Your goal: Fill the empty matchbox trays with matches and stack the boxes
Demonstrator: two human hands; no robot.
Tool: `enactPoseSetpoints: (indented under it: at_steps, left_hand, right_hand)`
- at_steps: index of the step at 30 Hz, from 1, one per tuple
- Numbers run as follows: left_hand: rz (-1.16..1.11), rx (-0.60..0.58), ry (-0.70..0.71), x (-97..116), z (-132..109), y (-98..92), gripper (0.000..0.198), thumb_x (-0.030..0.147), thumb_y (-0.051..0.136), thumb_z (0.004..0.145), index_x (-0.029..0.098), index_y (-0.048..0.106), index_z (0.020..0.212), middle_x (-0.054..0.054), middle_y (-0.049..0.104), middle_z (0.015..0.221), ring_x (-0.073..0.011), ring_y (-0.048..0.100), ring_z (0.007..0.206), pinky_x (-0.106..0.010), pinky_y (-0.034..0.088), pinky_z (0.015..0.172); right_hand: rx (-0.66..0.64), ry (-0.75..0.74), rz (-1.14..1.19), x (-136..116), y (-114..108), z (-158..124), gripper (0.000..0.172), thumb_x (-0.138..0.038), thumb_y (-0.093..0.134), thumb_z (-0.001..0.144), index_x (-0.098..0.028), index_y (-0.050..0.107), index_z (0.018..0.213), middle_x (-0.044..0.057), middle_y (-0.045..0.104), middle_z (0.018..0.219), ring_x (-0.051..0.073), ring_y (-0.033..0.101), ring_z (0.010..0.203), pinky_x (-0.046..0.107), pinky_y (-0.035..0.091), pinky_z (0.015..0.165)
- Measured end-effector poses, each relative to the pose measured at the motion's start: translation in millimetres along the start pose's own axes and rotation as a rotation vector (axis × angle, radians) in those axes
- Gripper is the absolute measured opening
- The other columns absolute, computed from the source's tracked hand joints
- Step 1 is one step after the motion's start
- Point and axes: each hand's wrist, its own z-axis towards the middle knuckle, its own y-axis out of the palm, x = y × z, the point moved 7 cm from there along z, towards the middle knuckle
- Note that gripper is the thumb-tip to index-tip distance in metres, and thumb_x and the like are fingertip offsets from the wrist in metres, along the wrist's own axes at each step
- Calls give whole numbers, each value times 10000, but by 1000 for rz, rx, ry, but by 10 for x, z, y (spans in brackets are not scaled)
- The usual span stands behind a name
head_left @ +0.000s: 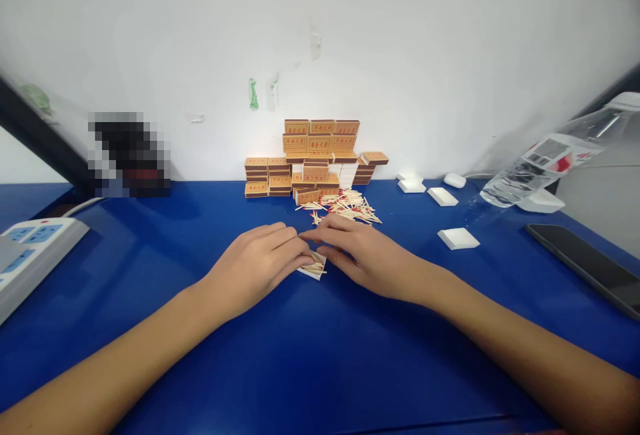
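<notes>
1. My left grip [257, 258] is curled shut over the 9 o'clock end of the white tray [314, 269]. My right grip [357, 251] pinches its 3 o'clock end, forefinger stretched across the top and thumb low on the near side.
2. The white tray lies flat on the blue worktop [320, 355], between both grips in the middle of the view. A few matches [317, 265] lie inside it, with some ends poking past the rim toward 3 o'clock.
3. I judge the step in hand to be settling those sticks in the tray. To do it well, I should press the tray flat to the worktop and hold its thin walls lightly so they don't buckle. The stray ends want nudging lengthwise so they lie parallel inside.
4. The loose pile [347, 207] sits near at 12 o'clock, with the stacked matchboxes [313, 158] beyond it against the wall. Spare trays [458, 238] lie at 2 o'clock, well apart.
</notes>
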Motion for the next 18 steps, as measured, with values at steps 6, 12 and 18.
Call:
enactPoseSetpoints:
  at_steps: [6, 12, 18]
  left_hand:
    - [-113, 78, 46, 71, 14, 22, 133, 169, 562, 1067, 144, 693, 1071, -73, 771, 996, -196, 684, 873, -336, 576, 794]
    - [-281, 67, -43, -10, -25, 84, 201, 135, 569, 1059, 185, 690, 1212, -46, 787, 1077, -188, 695, 980, -327, 584, 849]
    - [-285, 99, -148, -141, -22, 16, 174, 182, 617, 1041, 198, 716, 1183, -47, 788, 1044, -198, 683, 961, -365, 570, 869]
  right_hand:
    - [-5, -8, 19, -16, -9, 20, 258, -138, 468, 1075, -194, 701, 1173, 83, 643, 1046, 199, 626, 942, 353, 522, 836]
    - [42, 17, -17, 58, -84, 15, 264, -115, 486, 1056, -196, 713, 1164, 71, 675, 1032, 188, 634, 928, 342, 504, 827]
    - [27, 51, -59, 54, -126, 15, 190, -220, 537, 1063, -197, 724, 1075, 55, 697, 959, 178, 623, 876, 326, 463, 786]
